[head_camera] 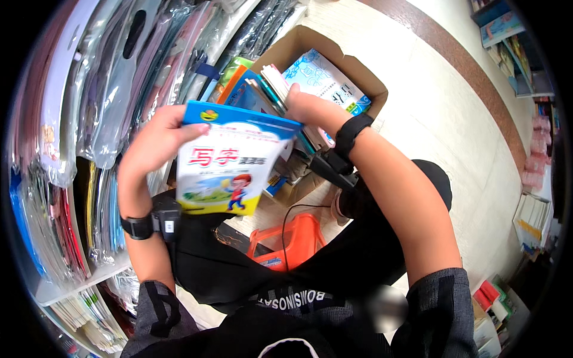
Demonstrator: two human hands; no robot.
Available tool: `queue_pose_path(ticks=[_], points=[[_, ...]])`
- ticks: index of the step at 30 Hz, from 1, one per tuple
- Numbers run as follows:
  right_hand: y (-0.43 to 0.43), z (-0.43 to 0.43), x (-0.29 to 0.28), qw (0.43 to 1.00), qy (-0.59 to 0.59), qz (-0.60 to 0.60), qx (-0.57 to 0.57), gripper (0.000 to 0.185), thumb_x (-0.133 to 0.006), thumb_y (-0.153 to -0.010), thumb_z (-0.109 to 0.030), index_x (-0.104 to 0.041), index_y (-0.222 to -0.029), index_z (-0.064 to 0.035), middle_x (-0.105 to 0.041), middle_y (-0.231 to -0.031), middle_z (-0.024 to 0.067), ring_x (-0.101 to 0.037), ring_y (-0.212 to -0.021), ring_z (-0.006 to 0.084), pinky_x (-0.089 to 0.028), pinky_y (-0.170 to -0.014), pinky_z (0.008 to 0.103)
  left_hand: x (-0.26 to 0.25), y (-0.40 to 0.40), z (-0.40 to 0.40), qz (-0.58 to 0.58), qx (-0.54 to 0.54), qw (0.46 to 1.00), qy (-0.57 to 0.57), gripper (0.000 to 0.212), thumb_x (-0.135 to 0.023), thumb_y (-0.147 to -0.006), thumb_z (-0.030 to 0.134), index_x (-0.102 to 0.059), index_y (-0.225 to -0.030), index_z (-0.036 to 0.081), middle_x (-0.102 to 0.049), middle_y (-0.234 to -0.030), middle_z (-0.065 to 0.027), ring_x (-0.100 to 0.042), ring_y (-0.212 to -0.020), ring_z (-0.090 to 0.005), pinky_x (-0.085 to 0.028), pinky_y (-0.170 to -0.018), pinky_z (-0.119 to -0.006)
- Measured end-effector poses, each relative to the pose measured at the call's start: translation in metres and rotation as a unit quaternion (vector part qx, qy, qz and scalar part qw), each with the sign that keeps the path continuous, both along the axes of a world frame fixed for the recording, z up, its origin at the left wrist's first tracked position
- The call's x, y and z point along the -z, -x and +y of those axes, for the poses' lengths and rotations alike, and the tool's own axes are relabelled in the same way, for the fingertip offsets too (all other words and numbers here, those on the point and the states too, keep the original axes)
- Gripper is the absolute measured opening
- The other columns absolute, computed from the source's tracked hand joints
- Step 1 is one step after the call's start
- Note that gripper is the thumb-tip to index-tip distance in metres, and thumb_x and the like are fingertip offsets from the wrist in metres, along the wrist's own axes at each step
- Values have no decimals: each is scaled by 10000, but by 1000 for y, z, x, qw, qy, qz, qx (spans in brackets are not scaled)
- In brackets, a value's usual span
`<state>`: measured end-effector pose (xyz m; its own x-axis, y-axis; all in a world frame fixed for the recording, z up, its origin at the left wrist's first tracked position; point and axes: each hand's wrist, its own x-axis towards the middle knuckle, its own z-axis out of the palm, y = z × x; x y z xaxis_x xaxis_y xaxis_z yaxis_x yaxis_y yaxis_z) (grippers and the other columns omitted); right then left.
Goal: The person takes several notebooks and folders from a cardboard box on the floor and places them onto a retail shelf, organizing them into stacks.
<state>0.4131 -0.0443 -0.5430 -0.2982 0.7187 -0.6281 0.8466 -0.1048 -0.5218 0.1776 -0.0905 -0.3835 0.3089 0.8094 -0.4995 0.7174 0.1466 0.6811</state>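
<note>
My left hand [168,134] grips a paperback writing workbook [224,170] by its upper left edge, the thumb lying on the cover. The cover is blue, white and yellow with a cartoon child on it, slightly blurred. Beyond the workbook's upper right corner, my right hand [309,107] is down at the books in a cardboard box [378,89]. Its fingers are largely hidden, so whether they grip anything cannot be told. Beside that hand stand several thin books [275,85] on edge. A blue-and-white book [327,78] lies face up in the box.
Left of me, a shelf unit [67,286] holds plastic-sleeved folders [103,89]. An orange plastic stool [302,235] is between my legs, with a black cable [283,228] across it. Stacked books [532,219] and pink packages [537,152] line the far right.
</note>
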Motion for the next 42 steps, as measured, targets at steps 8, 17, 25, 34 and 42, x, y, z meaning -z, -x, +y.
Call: queue_pose_path(ticks=[8,17,25,34,42], points=[[-8,12,-9,999,28,-36,-24,824,-579,-711,-241,-238,-1348,154,-609,-1064,318,-605,-1018,426,-478,-860,449,21,4,-21,131,-184,946,-233,284,-553,-883,212,-601,-1017,-34,-655,-783,-164,-647,-704,-265,-491,-602,-357],[-22,23,19,996,-23,-84,-3,875,-612,-728,-269,-200,-1368,162,-593,-1136,303,-590,-1067,419,-458,-917,447,51,-42,-29,173,-171,926,-289,480,-541,-821,154,-450,-1255,-32,-617,-764,-296,-618,-738,-451,-479,-694,-517],[-15,18,12,999,-10,-38,9,968,-653,-727,-283,-93,-1348,204,-580,-1076,357,-585,-1046,430,-466,-898,422,157,-91,-50,183,-36,960,-209,660,-548,-858,181,-263,-1401,-62,-627,-660,-235,-631,-635,-424,-515,-609,-504],[-11,10,10,1000,-25,-13,11,943,-684,-723,-316,-166,-1301,221,-587,-1054,360,-606,-1009,420,-485,-869,410,197,-82,-39,55,97,976,-185,385,-609,-829,129,-450,-1160,14,-632,-703,-215,-635,-719,-409,-490,-605,-467],[-7,11,13,999,-27,-24,0,956,-661,-728,-299,-129,-1311,241,-594,-1046,352,-613,-998,414,-491,-856,402,161,-60,-1,249,155,869,-399,108,-547,-791,85,-505,-891,79,-589,-628,-131,-626,-657,-330,-478,-560,-435]])
